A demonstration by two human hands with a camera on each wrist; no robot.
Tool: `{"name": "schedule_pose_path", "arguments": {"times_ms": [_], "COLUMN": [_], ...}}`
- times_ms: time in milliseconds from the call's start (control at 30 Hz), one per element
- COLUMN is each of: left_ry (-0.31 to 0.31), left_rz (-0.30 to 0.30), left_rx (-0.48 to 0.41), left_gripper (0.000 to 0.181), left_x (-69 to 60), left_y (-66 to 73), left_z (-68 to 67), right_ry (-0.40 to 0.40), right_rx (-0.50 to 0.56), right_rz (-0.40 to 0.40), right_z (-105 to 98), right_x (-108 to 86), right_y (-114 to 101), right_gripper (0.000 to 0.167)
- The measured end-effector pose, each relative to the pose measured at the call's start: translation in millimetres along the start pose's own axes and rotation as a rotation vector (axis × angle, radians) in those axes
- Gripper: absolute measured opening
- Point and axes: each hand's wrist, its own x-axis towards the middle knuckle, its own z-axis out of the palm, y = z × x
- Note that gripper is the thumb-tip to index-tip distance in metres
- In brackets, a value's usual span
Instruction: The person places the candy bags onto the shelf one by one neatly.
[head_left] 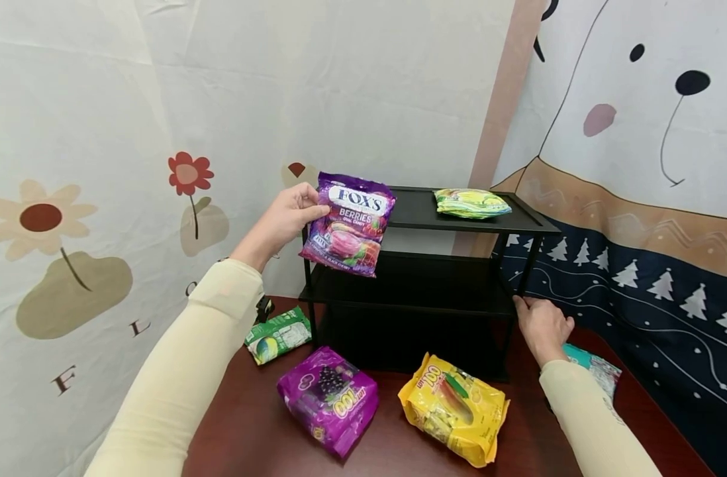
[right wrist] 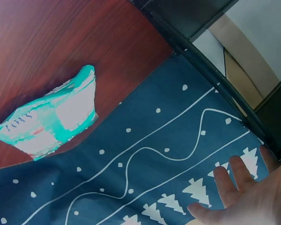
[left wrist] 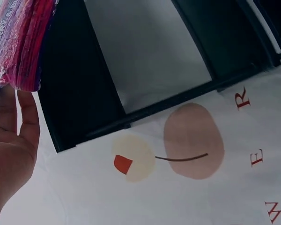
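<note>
My left hand (head_left: pixel 289 215) holds a purple bag of Fox's berries candy (head_left: pixel 351 225) upright by its left edge, in front of the black shelf rack (head_left: pixel 411 298). The left wrist view shows the bag's side (left wrist: pixel 28 47) above the fingers of the left hand (left wrist: pixel 11 136). At the rack's right side, my right hand (head_left: pixel 542 324) pinches the middle shelf's corner; the thumb is hidden in the right wrist view, where its other fingers (right wrist: pixel 241 171) are spread loosely. A yellow-green candy bag (head_left: pixel 472 203) lies on the top shelf.
On the red-brown table (head_left: pixel 244 424), a purple grape candy bag (head_left: pixel 328 397) and a yellow mango one (head_left: pixel 455 409) lie before the rack. A green bag (head_left: pixel 278 334) is at its left, a teal Fox's bag (right wrist: pixel 56 112) at its right. Printed cloth (head_left: pixel 131 99) hangs behind.
</note>
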Motion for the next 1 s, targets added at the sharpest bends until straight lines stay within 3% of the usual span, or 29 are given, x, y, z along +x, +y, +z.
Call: {"name": "schedule_pose_path", "arguments": {"times_ms": [400, 533, 633, 800, 1000], "left_ry": [0.154, 0.215, 0.233, 0.205, 0.238], "left_rz": [-0.020, -0.054, -0.092, -0.151, -0.057], "left_rx": [-0.118, -0.108, 0.058, 0.375, 0.469], "left_gripper": [0.012, 0.011, 0.018, 0.045, 0.036], "left_x": [34.3, 44.9, 50.5, 49.4, 42.6], "left_y": [12.6, 13.1, 13.6, 13.4, 10.6], "left_z": [18.0, 22.8, 22.3, 13.7, 10.2], "right_ry": [-0.002, -0.003, -0.012, -0.023, -0.007], "right_rx": [-0.003, -0.001, -0.001, -0.002, -0.010], "right_rz": [0.004, 0.007, 0.011, 0.015, 0.012], "right_z": [0, 0, 1, 2, 1], "right_x": [0.6, 0.5, 0.3, 0.4, 1.1], "right_y": [0, 0, -1, -1, 1], "right_gripper": [0.050, 0.049, 0.047, 0.047, 0.048]}}
